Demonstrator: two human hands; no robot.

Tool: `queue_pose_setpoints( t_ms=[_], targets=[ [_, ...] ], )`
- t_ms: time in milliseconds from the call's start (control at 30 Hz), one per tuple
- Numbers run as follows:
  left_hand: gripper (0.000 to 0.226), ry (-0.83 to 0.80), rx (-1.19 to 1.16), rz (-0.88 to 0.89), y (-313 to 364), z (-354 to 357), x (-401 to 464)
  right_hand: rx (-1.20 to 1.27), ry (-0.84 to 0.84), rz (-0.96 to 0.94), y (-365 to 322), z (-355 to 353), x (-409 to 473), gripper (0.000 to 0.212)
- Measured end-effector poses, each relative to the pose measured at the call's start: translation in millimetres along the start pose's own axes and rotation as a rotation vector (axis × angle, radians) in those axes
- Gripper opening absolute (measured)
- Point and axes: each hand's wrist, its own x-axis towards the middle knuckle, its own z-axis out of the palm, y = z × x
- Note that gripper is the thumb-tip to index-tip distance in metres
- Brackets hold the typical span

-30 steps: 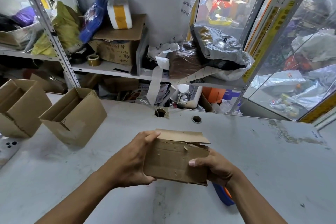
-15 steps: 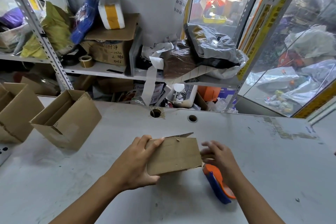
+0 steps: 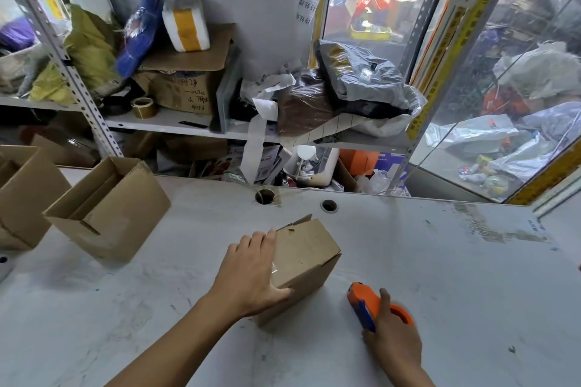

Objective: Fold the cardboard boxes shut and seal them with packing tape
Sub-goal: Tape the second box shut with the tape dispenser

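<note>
A small brown cardboard box (image 3: 306, 261) stands on the grey table (image 3: 440, 276), its flaps folded down with one far flap edge sticking up a little. My left hand (image 3: 250, 273) holds the box's left side, fingers over the top edge and thumb along the front. To the right, my right hand (image 3: 393, 339) grips an orange and blue tape dispenser (image 3: 366, 302) that lies on the table, apart from the box.
Two open cardboard boxes (image 3: 107, 210) (image 3: 22, 195) stand at the table's left. Two round holes (image 3: 265, 197) pierce the table near its far edge. Cluttered metal shelves (image 3: 176, 122) with bags, a tape roll (image 3: 143, 107) and cartons stand behind.
The box went from both hands down onto the table. My right hand let go of it and took hold of the tape dispenser on the right.
</note>
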Motion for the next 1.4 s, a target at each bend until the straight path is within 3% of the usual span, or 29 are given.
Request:
queue_pose_setpoints(
  t_ms=[167,300,433,567,667,733,767,867,1000,1233,1400],
  targets=[
    [0.112,0.012,0.018,-0.085,15.8,4.9,0.2,0.048,-0.066,-0.022,12.2,0.6,6.9,0.086],
    [0.107,0.012,0.022,-0.138,24.6,5.9,0.0,0.588,-0.08,0.052,1.3,-39.2,11.0,0.063],
    [0.108,-0.02,-0.01,-0.199,32.9,5.2,1.3,0.871,-0.108,-0.134,-17.7,-92.7,-4.1,0.069],
    [0.12,-0.131,-0.147,-0.203,33.0,-12.2,7.3,0.969,-0.339,-0.361,-45.5,-132.6,-25.0,0.066],
    [0.072,-0.067,-0.727,-0.102,34.5,-54.4,30.7,0.967,-0.439,-0.485,-67.8,-147.8,-30.6,0.06],
    [0.04,-0.202,-1.047,-0.035,34.3,-81.3,43.0,0.928,-0.467,-0.535,-80.5,-150.6,-31.0,0.06],
    [0.035,-0.254,-1.12,-0.027,32.6,-90.0,45.9,0.91,-0.479,-0.555,-85.3,-151.4,-30.9,0.06],
    [0.027,-0.262,-1.161,-0.061,24.9,-100.3,46.6,0.887,-0.507,-0.59,-94.2,-153.6,-29.5,0.059],
    [0.036,-0.297,-1.378,-0.097,14.7,-103.6,41.9,0.838,-0.516,-0.624,-95.7,-151.7,-27.1,0.065],
    [0.03,-0.302,-1.413,-0.119,8.9,-102.7,38.3,0.816,-0.531,-0.615,-92.0,-151.6,-27.4,0.07],
    [0.028,-0.424,-1.55,-0.196,1.3,-96.2,41.6,0.796,-0.536,-0.621,-91.2,-152.4,-27.4,0.073]
  ],
)
